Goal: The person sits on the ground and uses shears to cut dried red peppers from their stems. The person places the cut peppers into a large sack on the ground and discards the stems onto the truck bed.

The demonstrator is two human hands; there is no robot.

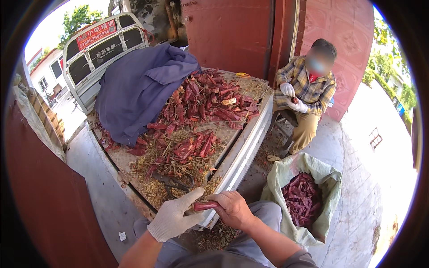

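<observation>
My left hand [176, 214], in a white knit glove, has its thumb and fingers spread around the stem end of a dried red chili pepper [205, 205]. The pepper's other end is pinched between the thumb and fingers of my bare right hand [233, 209]. Both hands are over the near corner of a truck bed [223, 159]. Just beyond them lie black-handled scissors [177, 183] among stems and yellow seeds. A small group of dried chilies [194, 147] lies farther in, in front of a larger chili heap [207, 100].
A dark blue cloth [140, 87] covers part of the heap. Yellow-handled scissors [243, 75] lie at the far edge. An open woven sack [330, 201] holding chilies [303, 199] stands at my right. A gloved co-worker [305, 90] sits beyond it, holding a chili.
</observation>
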